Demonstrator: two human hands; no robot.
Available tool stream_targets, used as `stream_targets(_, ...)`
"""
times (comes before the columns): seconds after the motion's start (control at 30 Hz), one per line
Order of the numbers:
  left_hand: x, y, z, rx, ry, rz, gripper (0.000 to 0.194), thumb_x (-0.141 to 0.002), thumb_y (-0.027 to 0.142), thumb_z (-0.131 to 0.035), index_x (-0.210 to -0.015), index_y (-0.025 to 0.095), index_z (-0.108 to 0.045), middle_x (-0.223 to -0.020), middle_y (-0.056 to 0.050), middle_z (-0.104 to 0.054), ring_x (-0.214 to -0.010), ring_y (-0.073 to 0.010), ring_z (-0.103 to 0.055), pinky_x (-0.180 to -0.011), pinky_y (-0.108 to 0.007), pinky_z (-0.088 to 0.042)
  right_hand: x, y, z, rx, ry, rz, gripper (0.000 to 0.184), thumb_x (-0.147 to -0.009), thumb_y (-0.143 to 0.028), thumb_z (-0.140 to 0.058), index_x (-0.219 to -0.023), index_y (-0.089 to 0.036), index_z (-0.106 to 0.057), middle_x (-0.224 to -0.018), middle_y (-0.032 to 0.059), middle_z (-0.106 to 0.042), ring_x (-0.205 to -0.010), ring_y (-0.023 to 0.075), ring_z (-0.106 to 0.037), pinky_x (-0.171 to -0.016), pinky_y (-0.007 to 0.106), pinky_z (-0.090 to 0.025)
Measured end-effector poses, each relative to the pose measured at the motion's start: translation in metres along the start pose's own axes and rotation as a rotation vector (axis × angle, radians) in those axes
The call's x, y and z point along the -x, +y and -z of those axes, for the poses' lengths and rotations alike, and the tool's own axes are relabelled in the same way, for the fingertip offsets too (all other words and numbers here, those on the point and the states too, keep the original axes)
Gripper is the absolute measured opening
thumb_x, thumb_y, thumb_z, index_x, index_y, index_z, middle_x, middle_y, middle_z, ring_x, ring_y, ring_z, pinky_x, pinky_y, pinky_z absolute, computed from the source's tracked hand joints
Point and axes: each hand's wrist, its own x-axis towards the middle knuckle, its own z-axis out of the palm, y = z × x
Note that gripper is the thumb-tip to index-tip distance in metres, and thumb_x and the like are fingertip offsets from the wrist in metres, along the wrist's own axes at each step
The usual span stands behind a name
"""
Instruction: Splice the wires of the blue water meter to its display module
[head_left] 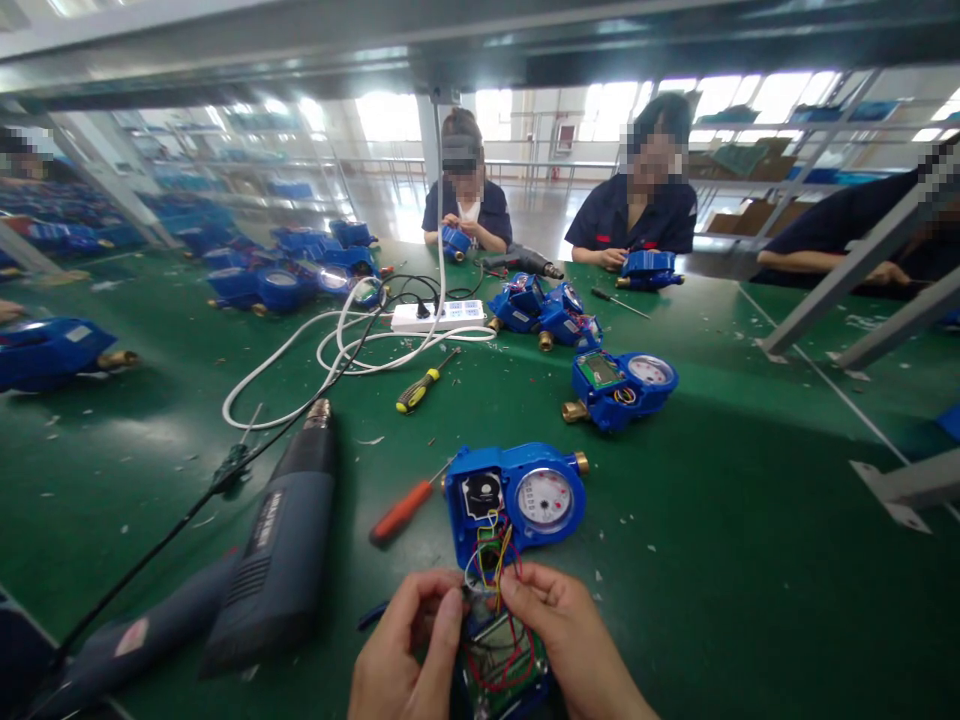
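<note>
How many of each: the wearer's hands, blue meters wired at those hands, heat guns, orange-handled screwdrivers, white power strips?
Left hand, right hand: 2
Wired blue meter: 1
Heat guns, near and far: 2
Orange-handled screwdriver: 1
White power strip: 1
Total: 7

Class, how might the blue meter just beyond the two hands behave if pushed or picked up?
The blue meter is probably heavy for its size, judging by its brass-coloured fitting. Moving it would likely tug the thin coloured wires, which look floppy, looping loosely between it and the green circuit board.
</note>
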Motion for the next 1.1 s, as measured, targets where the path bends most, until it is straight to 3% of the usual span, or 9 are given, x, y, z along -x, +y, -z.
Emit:
stream_targets(0.13, -0.018, -0.002, -0.001, 0.292, -0.235, 0.308, 0.040, -0.066, 0.052, -0.067, -0.085, 0.017, -0.066, -0.068, -0.002, -0.062, -0.063, -0.0134, -0.054, -0.054, -0.019, -0.041, 0.001, -0.005, 0.001, -0.099, -0.090, -0.027, 0.024, -0.078, -0.034, -0.066, -0.079, -0.010, -0.065, -0.072, 0.0069, -0.067, -0.070, 0.0169, -0.063, -0.073, 0.029, -0.044)
stream_targets(0.3, -0.021, -0.001, -0.010, 0.457, -0.241, 0.446, 0.046, -0.058, 0.050, -0.074, -0.087, 0.015, -0.069, -0.058, 0.000, -0.058, -0.056, -0.0102, -0.051, -0.053, -0.018, -0.039, -0.002, -0.003, 0.004, -0.006, -0.089, -0.048, 0.032, -0.073, -0.042, -0.068, -0.075, -0.012, -0.058, -0.065, 0.0038, -0.064, -0.063, 0.0157, -0.061, -0.067, 0.028, -0.045)
stream_targets(0.43, -0.020, 0.005, -0.017, 0.475, -0.233, 0.441, 0.049, -0.050, 0.048, -0.078, -0.084, 0.016, -0.069, -0.070, -0.005, -0.066, -0.067, -0.0183, -0.060, -0.064, -0.027, -0.048, -0.003, 0.000, 0.007, 0.081, 0.008, -0.014, 0.039, -0.066, -0.047, -0.073, -0.076, -0.017, -0.051, -0.057, -0.0042, -0.058, -0.050, 0.0097, -0.052, -0.053, 0.020, -0.039)
stream_targets(0.53, -0.018, 0.005, -0.019, 0.514, -0.232, 0.442, 0.042, -0.053, 0.044, -0.078, -0.083, 0.016, -0.067, -0.079, -0.006, -0.067, -0.078, -0.0220, -0.062, -0.071, -0.030, -0.049, -0.001, -0.005, 0.007, 0.170, 0.053, 0.011, 0.034, -0.067, -0.044, -0.073, -0.070, -0.015, -0.057, -0.061, -0.0018, -0.059, -0.054, 0.0107, -0.051, -0.054, 0.021, -0.038)
stream_targets(0.7, -0.014, -0.003, -0.022, 0.503, -0.216, 0.369, 0.039, -0.057, 0.042, -0.077, -0.082, 0.015, -0.063, -0.075, -0.004, -0.066, -0.071, -0.0173, -0.062, -0.067, -0.026, -0.049, 0.002, -0.016, 0.004, 0.324, 0.077, 0.061, 0.033, -0.072, -0.044, -0.067, -0.068, -0.012, -0.065, -0.065, 0.0014, -0.062, -0.060, 0.0130, -0.053, -0.056, 0.022, -0.039)
stream_targets(0.87, -0.008, -0.005, -0.026, 0.375, -0.214, 0.309, 0.038, -0.062, 0.047, -0.073, -0.077, 0.014, -0.061, -0.061, -0.002, -0.061, -0.054, -0.0124, -0.056, -0.055, -0.021, -0.045, -0.007, -0.016, 0.003, 0.267, 0.077, 0.015, 0.036, -0.063, -0.046, -0.074, -0.066, -0.013, -0.061, -0.055, -0.0010, -0.060, -0.049, 0.0099, -0.049, -0.049, 0.020, -0.036)
stream_targets(1.1, -0.002, -0.003, -0.030, 0.489, -0.034, 0.315, 0.037, -0.055, 0.044, -0.077, -0.072, 0.016, -0.060, -0.067, -0.002, -0.063, -0.064, -0.0155, -0.058, -0.060, -0.023, -0.046, -0.008, -0.018, 0.004, 0.191, 0.073, -0.005, 0.034, -0.064, -0.044, -0.074, -0.066, -0.011, -0.065, -0.057, 0.0013, -0.063, -0.051, 0.0119, -0.054, -0.052, 0.022, -0.041)
